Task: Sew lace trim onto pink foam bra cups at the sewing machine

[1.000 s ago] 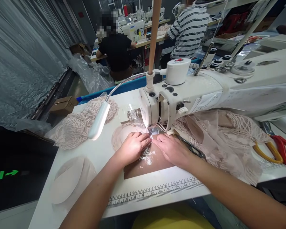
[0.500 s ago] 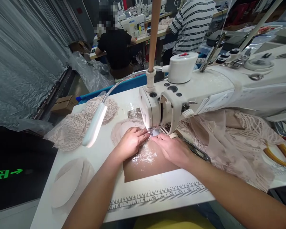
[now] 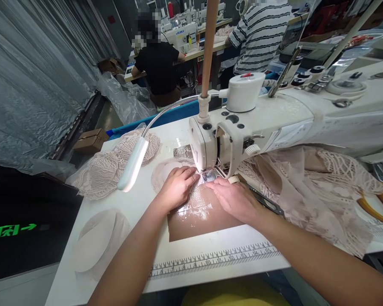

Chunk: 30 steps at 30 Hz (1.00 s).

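Note:
A pale lace fabric piece (image 3: pixel 164 169) lies under the head of a white sewing machine (image 3: pixel 207 144), its near edge at the needle area. My left hand (image 3: pixel 179 187) is closed on the fabric just left of the needle, fingers bent and together. To the right of the presser foot, my right hand (image 3: pixel 231 196) pinches at the fabric's edge, thumb and fingertips close together. Both hands rest over a brown, shiny-taped sheet (image 3: pixel 191 225) on the table. The fingertips and machine head partly hide the fabric between the hands.
A lit gooseneck lamp (image 3: pixel 134 163) hangs at the left. Lace pieces (image 3: pixel 100 172) and round pale cups (image 3: pixel 97 242) lie on the left; a heap of lace (image 3: pixel 315 191) and orange-handled scissors (image 3: pixel 375 208) lie right. A printed ruler (image 3: pixel 210 261) runs along the front edge. Two people sit beyond.
The view has shifted slightly, so the scene sits a little further right. Both hands stay at the needle, with only small shifts of the fingers.

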Tool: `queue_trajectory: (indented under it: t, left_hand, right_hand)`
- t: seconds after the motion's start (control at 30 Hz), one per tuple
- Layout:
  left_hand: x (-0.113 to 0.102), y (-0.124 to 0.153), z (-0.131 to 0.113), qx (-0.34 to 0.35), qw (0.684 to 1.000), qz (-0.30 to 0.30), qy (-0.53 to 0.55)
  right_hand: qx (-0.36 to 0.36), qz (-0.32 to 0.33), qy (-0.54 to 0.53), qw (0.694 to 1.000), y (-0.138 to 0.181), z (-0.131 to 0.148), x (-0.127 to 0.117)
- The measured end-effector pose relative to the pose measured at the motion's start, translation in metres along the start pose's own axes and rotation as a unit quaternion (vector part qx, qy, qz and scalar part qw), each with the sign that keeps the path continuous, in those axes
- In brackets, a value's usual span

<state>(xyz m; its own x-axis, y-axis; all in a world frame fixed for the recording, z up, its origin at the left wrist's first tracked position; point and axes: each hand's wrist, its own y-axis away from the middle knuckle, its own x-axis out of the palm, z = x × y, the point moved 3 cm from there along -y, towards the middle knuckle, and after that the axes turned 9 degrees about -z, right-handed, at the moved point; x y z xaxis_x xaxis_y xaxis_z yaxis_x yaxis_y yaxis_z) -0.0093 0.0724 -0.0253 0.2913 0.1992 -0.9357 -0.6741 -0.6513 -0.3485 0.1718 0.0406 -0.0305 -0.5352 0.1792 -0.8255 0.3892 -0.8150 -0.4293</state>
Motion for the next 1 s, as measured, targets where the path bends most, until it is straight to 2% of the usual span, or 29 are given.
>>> queue_trajectory:
  t: [0.17,0.3,0.53,0.63,0.8,1.0]
  left_hand:
    - [-0.02,0.004,-0.011,-0.079,0.994,0.055,-0.055]
    - [-0.027,0.007,-0.025,-0.099,0.989,0.102,-0.043]
    - [-0.015,0.009,-0.035,-0.053,0.997,0.045,0.045]
    - [-0.013,0.01,-0.037,-0.021,0.997,0.052,0.051]
    - [-0.01,0.01,-0.036,0.0,0.998,0.061,0.03]
    - [-0.008,0.008,-0.035,0.002,0.998,0.057,0.023]
  right_hand:
    - [0.026,0.001,0.004,1.0,0.0,-0.004,-0.003]
    - [0.035,0.001,0.044,0.998,0.001,-0.005,-0.004]
    - [0.03,0.002,0.061,0.998,0.0,-0.005,-0.005]
    - [0.025,0.008,0.052,0.998,0.001,-0.003,-0.005]
    - [-0.016,0.051,0.046,0.997,0.002,0.003,-0.003]
    - [-0.011,0.044,0.069,0.997,0.001,0.004,0.001]
